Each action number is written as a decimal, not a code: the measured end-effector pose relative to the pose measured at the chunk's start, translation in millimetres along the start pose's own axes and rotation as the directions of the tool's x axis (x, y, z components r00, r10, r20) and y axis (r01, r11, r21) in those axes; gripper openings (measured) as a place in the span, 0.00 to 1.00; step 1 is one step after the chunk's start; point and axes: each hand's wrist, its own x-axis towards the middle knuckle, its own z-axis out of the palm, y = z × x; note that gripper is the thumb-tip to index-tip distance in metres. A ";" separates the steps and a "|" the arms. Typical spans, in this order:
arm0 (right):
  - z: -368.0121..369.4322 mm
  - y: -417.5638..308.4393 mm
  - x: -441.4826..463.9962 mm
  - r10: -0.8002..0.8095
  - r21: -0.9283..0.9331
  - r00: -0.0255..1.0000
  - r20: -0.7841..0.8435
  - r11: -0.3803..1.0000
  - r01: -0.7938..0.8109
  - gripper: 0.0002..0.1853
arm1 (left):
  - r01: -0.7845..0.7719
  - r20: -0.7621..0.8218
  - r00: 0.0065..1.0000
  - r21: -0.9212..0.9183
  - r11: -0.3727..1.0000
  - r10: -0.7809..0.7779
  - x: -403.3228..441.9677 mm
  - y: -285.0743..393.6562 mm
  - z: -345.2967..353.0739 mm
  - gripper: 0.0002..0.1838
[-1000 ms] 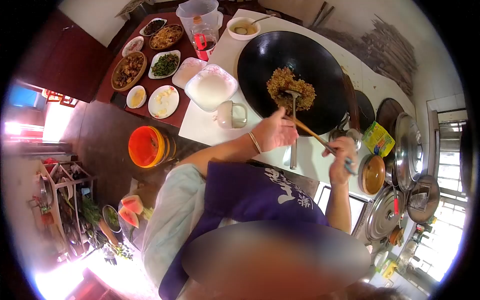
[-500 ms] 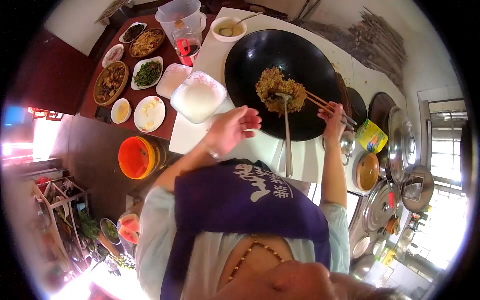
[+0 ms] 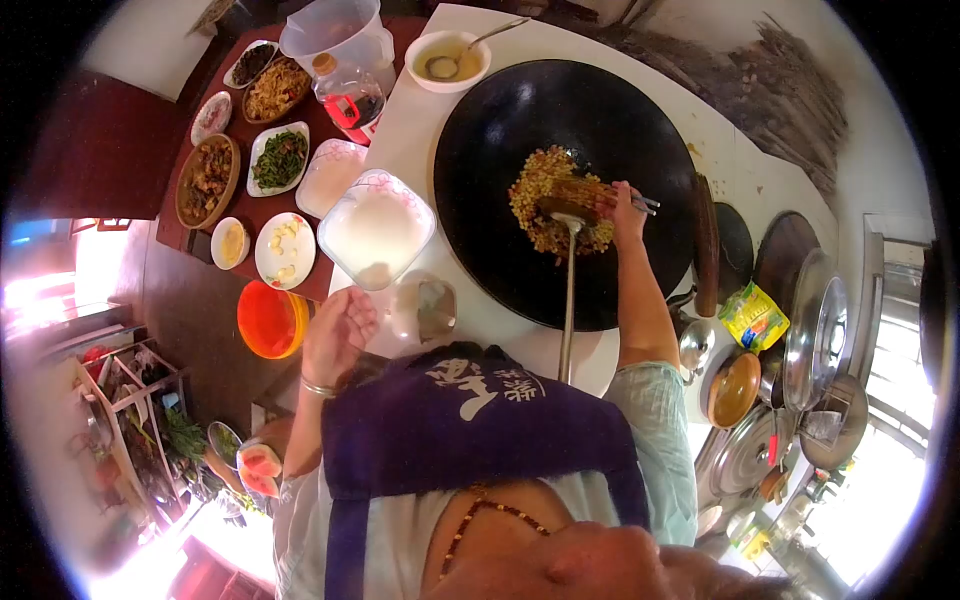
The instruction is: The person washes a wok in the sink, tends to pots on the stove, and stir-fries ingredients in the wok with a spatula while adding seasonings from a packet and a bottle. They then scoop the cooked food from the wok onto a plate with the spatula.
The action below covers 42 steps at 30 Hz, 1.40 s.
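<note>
A large black wok (image 3: 500, 130) holds a heap of small yellow-brown pieces (image 3: 545, 175). My right hand (image 3: 624, 215) is over the heap, closed on chopsticks (image 3: 590, 190) whose blue-grey ends stick out to the right. A long-handled metal ladle (image 3: 570, 290) rests with its head in the heap and its handle over the wok's near rim; neither hand touches it. My left hand (image 3: 345, 330) is held up left of the glass mug (image 3: 425, 307), its fingers loosely curled and apart, with nothing in it. A square bowl of white contents (image 3: 377, 230) stands just above that hand.
On the red table (image 3: 260, 205) at the left are several dishes of food, a plastic jug (image 3: 340, 40) and a bottle (image 3: 348, 100). A bowl with a spoon (image 3: 448, 62) stands behind the wok. At the right are a yellow packet (image 3: 753, 317), a wooden bowl (image 3: 734, 388) and metal lids (image 3: 820, 330).
My left hand has moved left, away from the wok. My right hand has moved up over the heap with the chopsticks, now lying more level. The view has shifted somewhat.
</note>
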 end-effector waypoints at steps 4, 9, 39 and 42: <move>-3.0 38.3 45.9 -0.023 -0.236 1.000 -0.001 0.971 0.022 0.18 | 0.029 -0.006 1.000 0.000 1.000 -0.029 9.1 -4.8 4.3 0.12; 0.7 74.4 71.8 -0.057 -0.189 0.995 -0.084 0.981 0.040 0.16 | 0.019 -0.053 0.998 0.020 1.000 -0.018 7.5 -8.2 10.6 0.12; 19.3 -81.7 -79.2 -0.012 0.474 0.889 0.457 0.850 -0.231 0.16 | 0.098 0.123 0.987 0.066 0.993 -0.106 -7.0 -37.2 18.0 0.13; 12.2 -125.2 -133.1 -0.092 0.527 0.783 0.615 0.787 -0.321 0.15 | 0.132 0.155 0.977 0.082 0.988 -0.143 -14.0 -46.4 23.0 0.13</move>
